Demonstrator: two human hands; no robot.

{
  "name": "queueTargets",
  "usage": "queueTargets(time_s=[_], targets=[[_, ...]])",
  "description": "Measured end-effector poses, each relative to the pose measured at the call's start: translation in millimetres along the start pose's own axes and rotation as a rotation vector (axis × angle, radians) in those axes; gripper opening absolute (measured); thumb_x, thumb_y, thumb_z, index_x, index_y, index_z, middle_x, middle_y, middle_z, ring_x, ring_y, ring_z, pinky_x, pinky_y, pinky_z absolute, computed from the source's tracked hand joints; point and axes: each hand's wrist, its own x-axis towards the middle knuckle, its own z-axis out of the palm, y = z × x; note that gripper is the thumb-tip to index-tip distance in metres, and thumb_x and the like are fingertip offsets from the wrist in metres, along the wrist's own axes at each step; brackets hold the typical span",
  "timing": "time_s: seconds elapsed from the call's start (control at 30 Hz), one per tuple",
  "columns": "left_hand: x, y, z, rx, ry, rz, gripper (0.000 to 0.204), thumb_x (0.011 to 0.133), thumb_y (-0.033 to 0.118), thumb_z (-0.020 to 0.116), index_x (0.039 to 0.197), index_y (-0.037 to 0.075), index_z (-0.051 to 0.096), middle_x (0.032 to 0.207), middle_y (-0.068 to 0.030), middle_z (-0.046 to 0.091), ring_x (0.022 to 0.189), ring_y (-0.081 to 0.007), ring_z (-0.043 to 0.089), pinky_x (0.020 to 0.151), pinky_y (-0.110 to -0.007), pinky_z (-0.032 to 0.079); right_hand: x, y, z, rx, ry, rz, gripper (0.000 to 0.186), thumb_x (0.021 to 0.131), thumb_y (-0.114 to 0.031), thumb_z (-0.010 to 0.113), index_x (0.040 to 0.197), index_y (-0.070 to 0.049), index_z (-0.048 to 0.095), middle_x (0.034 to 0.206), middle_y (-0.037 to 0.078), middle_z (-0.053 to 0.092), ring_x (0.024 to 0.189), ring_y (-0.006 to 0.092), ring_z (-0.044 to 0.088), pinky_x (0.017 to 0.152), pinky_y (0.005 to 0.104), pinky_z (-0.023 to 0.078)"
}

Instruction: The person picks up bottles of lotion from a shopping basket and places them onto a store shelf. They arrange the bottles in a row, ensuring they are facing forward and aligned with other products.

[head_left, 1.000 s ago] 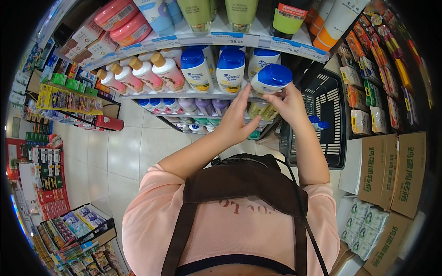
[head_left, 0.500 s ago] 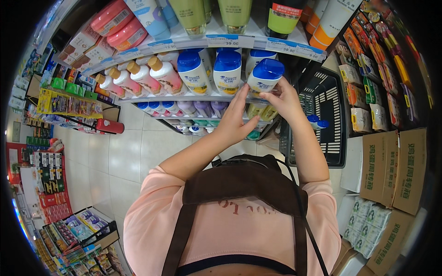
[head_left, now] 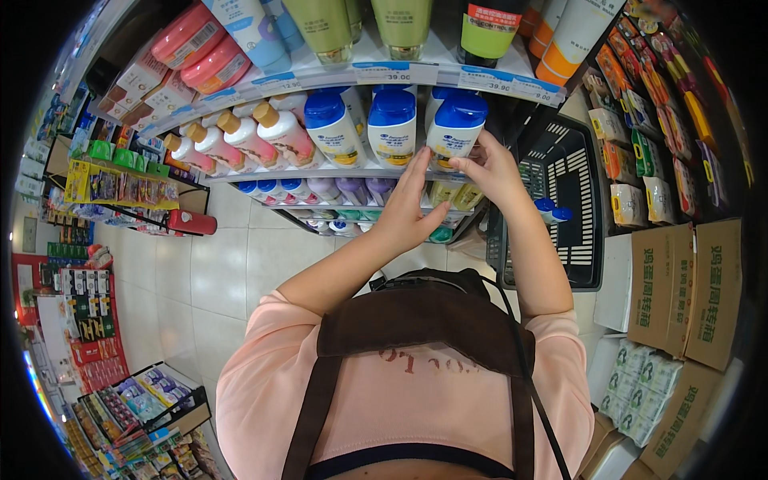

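A white shampoo bottle with a blue cap (head_left: pixel 454 132) stands nearly upright at the right end of a front row on the middle shelf. My right hand (head_left: pixel 492 170) is closed around its right side, thumb across the lower front. My left hand (head_left: pixel 406 210) has its fingers stretched out, fingertips at the bottle's lower left edge and the thumb apart. Beside it stands a matching shampoo bottle (head_left: pixel 392 132), and further left another blue-capped bottle (head_left: pixel 332 132). More blue caps show partly behind this row.
Pink-and-white bottles with tan caps (head_left: pixel 280 132) fill the shelf's left side. A shelf with price labels (head_left: pixel 320 74) overhangs it, holding tubes and jars. At the right, a black basket (head_left: pixel 588 200) contains blue-capped bottles (head_left: pixel 552 211). Cardboard boxes (head_left: pixel 680 288) stand at far right.
The bottle in my right hand has gone from tilted to nearly upright and shifted slightly left, in line with the row. My left hand has stayed almost in place.
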Motion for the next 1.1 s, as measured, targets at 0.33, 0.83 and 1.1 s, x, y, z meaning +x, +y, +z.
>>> queueTargets(time_s=[0.33,0.83,1.1], targets=[[-13,7,-2,-0.004,-0.042,-0.003,0.077,0.082,0.005,0.064,0.144,0.000,0.019,0.145,-0.0206,0.028,0.135,-0.0303,0.030,0.107,-0.039,0.029,-29,-21,-15,-0.250,0.201,-0.180,0.049,0.074,-0.017,0.075,0.117,-0.003,0.056,0.110,0.015,0.061,0.099,0.0250,0.063,0.083,0.0341,0.051],[24,5,106,-0.296,-0.659,0.018,0.028,0.084,0.004,0.059,0.112,0.007,0.060,0.114,-0.0072,0.055,0.101,-0.0177,0.055,0.084,-0.029,0.047,-164,84,-143,-0.109,0.622,0.296,0.020,0.087,-0.012,0.064,0.103,0.000,0.061,0.086,0.001,0.063,0.077,0.0066,0.057,0.071,0.0196,0.046],[64,-11,219,-0.167,-0.835,-0.067,0.047,0.080,0.021,0.066,0.123,0.008,0.054,0.118,-0.0116,0.051,0.107,-0.0232,0.052,0.088,-0.032,0.046,-193,148,-166,-0.359,0.479,0.432,0.029,0.081,-0.020,0.068,0.103,-0.002,0.063,0.085,0.008,0.066,0.077,0.0168,0.063,0.070,0.0292,0.049]])
